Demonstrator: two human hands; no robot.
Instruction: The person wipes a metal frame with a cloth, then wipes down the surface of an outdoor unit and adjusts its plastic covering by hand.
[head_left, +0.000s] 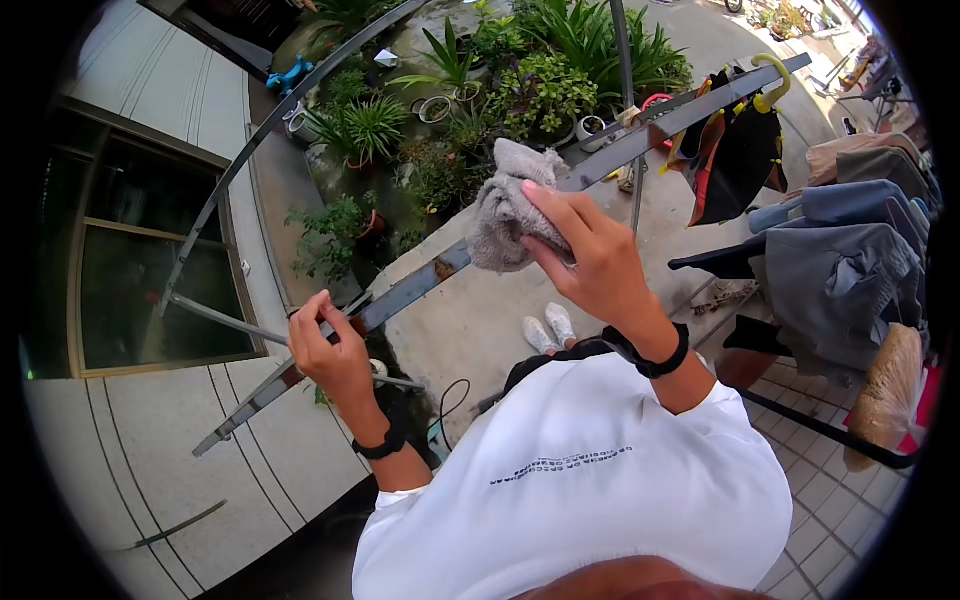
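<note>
A grey cloth rag is bunched in my right hand, the thumb and fingers pinching it. It lies over a long grey metal bar, hiding a stretch of it. Rusty brown patches mark the bar, which slants from lower left to upper right in front of me. Further down, my left hand is at the bar with its fingers curled round it; the fingertips are partly hidden.
Potted plants grow in the bed beyond the bar. A black umbrella hangs by its yellow handle near the bar's upper end. Clothes hang on the right. A window and pale wall stand on the left.
</note>
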